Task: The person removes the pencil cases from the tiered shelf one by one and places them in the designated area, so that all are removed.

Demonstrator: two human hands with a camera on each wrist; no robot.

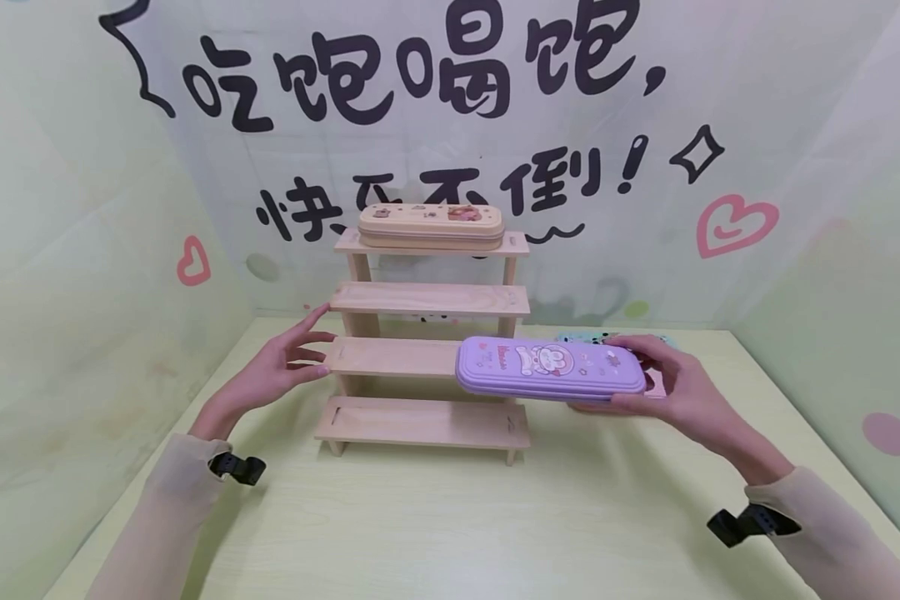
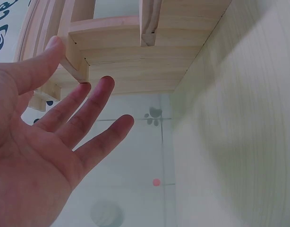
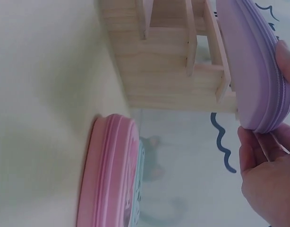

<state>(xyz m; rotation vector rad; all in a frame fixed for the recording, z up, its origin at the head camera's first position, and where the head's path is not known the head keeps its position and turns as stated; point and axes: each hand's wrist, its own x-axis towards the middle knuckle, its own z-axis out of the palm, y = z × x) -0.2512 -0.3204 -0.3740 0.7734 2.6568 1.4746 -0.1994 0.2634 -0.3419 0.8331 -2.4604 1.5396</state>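
A purple pencil case [image 1: 525,371] with a cartoon bunny on its lid is gripped at its right end by my right hand [image 1: 682,387], thumb on the near side and fingers on the far side. Its left end overlaps the second step from the bottom of a four-step wooden display stand [image 1: 420,423] in the head view. My left hand [image 1: 270,367] is at the stand's left side, fingers spread and thumb tip close to a step's end. The left wrist view shows nothing in that palm [image 2: 36,165].
On the stand's top step lies a cream pencil case [image 1: 431,227]. Right of the stand, a pink case [image 3: 105,175] and a teal case [image 3: 139,175] rest on the table [image 1: 435,533], partly hidden behind my right hand in the head view. Printed cloth walls [image 1: 832,333] enclose the table.
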